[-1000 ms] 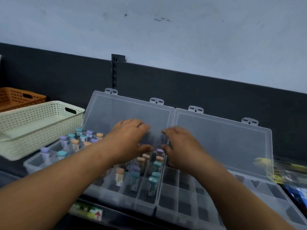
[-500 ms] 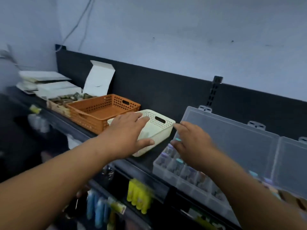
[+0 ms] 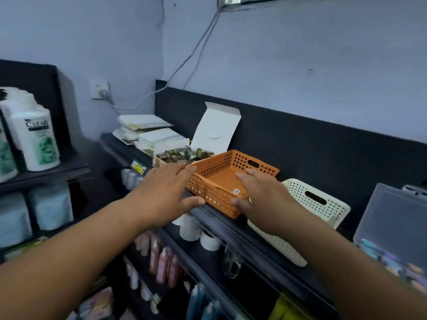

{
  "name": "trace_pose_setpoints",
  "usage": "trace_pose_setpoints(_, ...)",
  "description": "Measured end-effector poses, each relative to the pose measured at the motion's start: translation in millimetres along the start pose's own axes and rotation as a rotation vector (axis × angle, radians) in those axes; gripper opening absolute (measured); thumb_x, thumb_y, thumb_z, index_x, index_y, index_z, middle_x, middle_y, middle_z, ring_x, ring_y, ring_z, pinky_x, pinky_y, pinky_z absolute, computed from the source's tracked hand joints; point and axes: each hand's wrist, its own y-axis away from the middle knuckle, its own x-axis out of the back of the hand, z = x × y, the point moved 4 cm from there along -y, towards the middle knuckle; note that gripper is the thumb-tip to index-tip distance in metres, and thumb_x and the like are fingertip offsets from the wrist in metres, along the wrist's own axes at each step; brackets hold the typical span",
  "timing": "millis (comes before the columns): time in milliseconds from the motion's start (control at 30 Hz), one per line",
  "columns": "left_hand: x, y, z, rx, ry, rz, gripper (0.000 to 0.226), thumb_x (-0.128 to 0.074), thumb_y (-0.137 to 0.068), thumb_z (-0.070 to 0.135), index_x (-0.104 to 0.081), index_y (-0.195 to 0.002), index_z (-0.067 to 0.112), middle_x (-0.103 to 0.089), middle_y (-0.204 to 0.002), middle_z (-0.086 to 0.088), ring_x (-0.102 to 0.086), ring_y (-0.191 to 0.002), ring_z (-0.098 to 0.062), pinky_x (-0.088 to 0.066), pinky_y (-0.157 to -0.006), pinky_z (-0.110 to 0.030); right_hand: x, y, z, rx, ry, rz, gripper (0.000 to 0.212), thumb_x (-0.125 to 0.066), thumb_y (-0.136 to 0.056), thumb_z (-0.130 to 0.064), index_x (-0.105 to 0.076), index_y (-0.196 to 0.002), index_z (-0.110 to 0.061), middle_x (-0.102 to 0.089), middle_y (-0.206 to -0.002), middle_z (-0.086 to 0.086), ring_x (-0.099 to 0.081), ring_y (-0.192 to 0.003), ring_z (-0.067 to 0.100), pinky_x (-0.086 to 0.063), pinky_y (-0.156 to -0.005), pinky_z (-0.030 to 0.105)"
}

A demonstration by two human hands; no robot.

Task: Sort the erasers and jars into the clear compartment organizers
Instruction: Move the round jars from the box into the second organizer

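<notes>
The left hand [image 3: 166, 192] and right hand [image 3: 261, 195], fingers straight and spread, flank the orange perforated basket [image 3: 209, 192] between them.

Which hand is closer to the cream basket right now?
Right. The right hand is at the near right corner of the orange basket, next to the cream basket; the left hand is at the orange one's left side, farther away.

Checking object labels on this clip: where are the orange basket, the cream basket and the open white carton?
orange basket [image 3: 215, 197]: head view, near perforated side wall.
cream basket [image 3: 332, 211]: head view, end wall beside the handle slot.
open white carton [image 3: 215, 132]: head view, raised lid flap.
</notes>
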Motion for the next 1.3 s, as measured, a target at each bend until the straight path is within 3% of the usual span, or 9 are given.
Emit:
trace_pose_setpoints(167, -5, -32, -43, 0.055, 0.005, 0.009, 0.079, -0.043, -0.086, 0.066, -0.017, -0.15, 0.029, -0.023, -0.156, 0.004, -0.023, -0.142, -0.017, -0.022, -0.116, -0.038, -7, -61, -14, 0.057, -0.038, -0.022, 0.067, -0.046, -0.096, -0.049, -0.019, -0.153, -0.025, -0.017, -0.16, -0.003, -0.017, -0.145, 0.018, -0.018, -0.118, 0.039)
trace_pose_setpoints(300, -7, -69, -73, 0.083, 0.021, 0.014, 0.078, -0.047, -0.087, 0.062, -0.018, -0.151, 0.026, -0.027, -0.154, 0.003, -0.03, -0.138, -0.017, -0.028, -0.113, -0.034, -13, -120, -13, 0.094, -0.07, -0.014, 0.065, -0.048, -0.096, -0.046, -0.024, -0.151, -0.022, -0.027, -0.156, -0.001, -0.027, -0.141, 0.02, -0.029, -0.114, 0.039)
trace_pose_setpoints(467, -16, -118, -107, 0.128, 0.075, 0.022, 0.076, -0.048, -0.088, 0.059, -0.02, -0.15, 0.025, -0.026, -0.154, 0.002, -0.031, -0.138, -0.017, -0.03, -0.112, -0.033, -26, -186, -4, 0.075, -0.143, -0.058, 0.063, -0.05, -0.096, -0.042, -0.025, -0.151, -0.023, -0.026, -0.156, -0.001, -0.033, -0.139, 0.021, -0.033, -0.11, 0.036)
trace_pose_setpoints(600, -37, -156, -126, 0.119, 0.15, -0.008, 0.074, -0.051, -0.088, 0.057, -0.023, -0.149, 0.025, -0.03, -0.152, 0.002, -0.034, -0.136, -0.016, -0.031, -0.11, -0.033, -38, -231, 0, 0.002, -0.159, -0.054, 0.056, -0.052, -0.095, -0.041, -0.035, -0.146, -0.023, -0.038, -0.147, 0.002, -0.045, -0.127, 0.024, -0.042, -0.101, 0.036)
trace_pose_setpoints(800, -65, -238, -159, 0.019, 0.165, -0.021, 0.068, -0.055, -0.089, 0.051, -0.028, -0.147, 0.026, -0.037, -0.148, 0.001, -0.041, -0.131, -0.018, -0.035, -0.106, -0.032, -58, -302, -2, -0.095, -0.11, -0.027, 0.048, -0.052, -0.095, -0.041, -0.044, -0.138, -0.024, -0.045, -0.136, 0.003, -0.051, -0.119, 0.024, -0.047, -0.094, 0.039)
trace_pose_setpoints(1067, -111, -331, -189, -0.21, 0.206, -0.237, 0.056, -0.056, -0.089, 0.022, -0.04, -0.142, 0.029, -0.045, -0.143, 0.004, -0.043, -0.128, -0.014, -0.036, -0.1, -0.025, -94, -369, -1, -0.256, -0.08, -0.073, 0.044, -0.048, -0.096, -0.031, -0.045, -0.139, -0.023, -0.047, -0.136, 0.004, -0.049, -0.121, 0.024, -0.043, -0.094, 0.034)
trace_pose_setpoints(1200, -128, -352, -197, -0.321, 0.214, -0.334, 0.042, -0.055, -0.085, 0.021, -0.057, -0.126, 0.028, -0.059, -0.126, 0.0, -0.053, -0.115, -0.018, -0.045, -0.096, -0.035, -110, -387, -2, -0.31, -0.052, -0.163, 0.048, -0.053, -0.091, -0.025, -0.045, -0.139, -0.022, -0.05, -0.135, 0.004, -0.049, -0.122, 0.025, -0.044, -0.094, 0.033)
trace_pose_setpoints(1300, -138, -358, -201, -0.392, 0.23, -0.355, 0.035, -0.058, -0.079, 0.021, -0.062, -0.113, 0.029, -0.063, -0.114, 0.003, -0.057, -0.106, -0.018, -0.049, -0.088, -0.037, -117, -392, -3, -0.347, -0.031, -0.176, 0.04, -0.056, -0.088, -0.021, -0.054, -0.129, -0.02, -0.056, -0.125, 0.005, -0.052, -0.114, 0.026, -0.048, -0.093, 0.039)
